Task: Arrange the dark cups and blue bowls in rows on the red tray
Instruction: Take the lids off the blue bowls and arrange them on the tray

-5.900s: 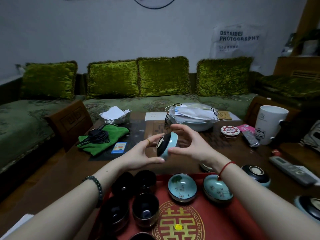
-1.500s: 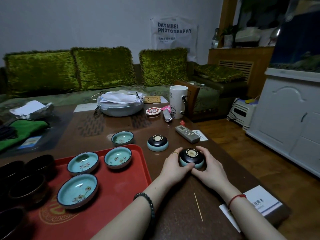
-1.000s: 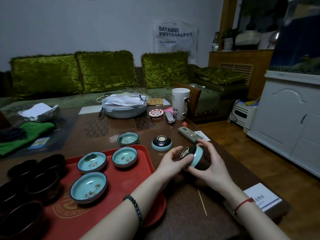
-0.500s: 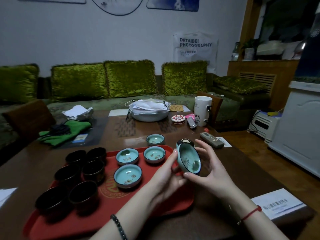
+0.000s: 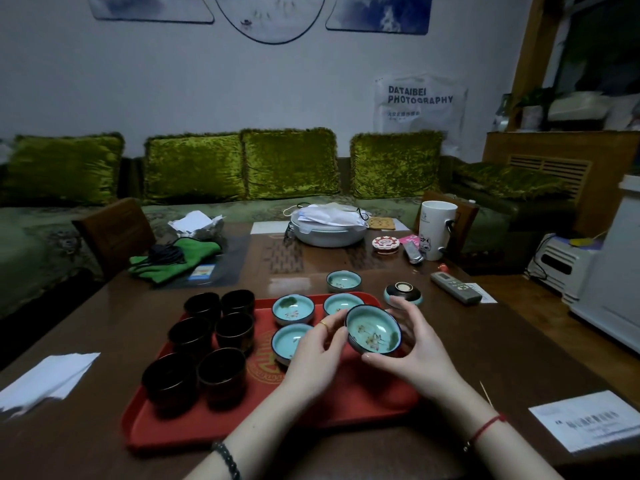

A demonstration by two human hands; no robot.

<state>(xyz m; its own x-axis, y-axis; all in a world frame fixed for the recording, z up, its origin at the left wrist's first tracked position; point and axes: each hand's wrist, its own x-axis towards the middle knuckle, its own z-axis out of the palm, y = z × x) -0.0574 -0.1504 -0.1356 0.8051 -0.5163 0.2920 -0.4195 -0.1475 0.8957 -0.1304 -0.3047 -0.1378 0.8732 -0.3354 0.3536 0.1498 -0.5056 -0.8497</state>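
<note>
The wooden tabletop (image 5: 502, 341) carries a red tray (image 5: 214, 424) near its front edge. A white mug (image 5: 437, 230) and a remote (image 5: 455, 292) sit along its right edge.

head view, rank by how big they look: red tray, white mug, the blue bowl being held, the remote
1. red tray, clearly largest.
2-3. held blue bowl and white mug look about alike; the bowl is far nearer the camera, so no ranking between them.
4. remote, smallest.

table (image 5: 485, 341): 1 white mug (image 5: 437, 230) | 1 grey remote (image 5: 455, 292) | 1 green cloth (image 5: 176, 259)
</note>
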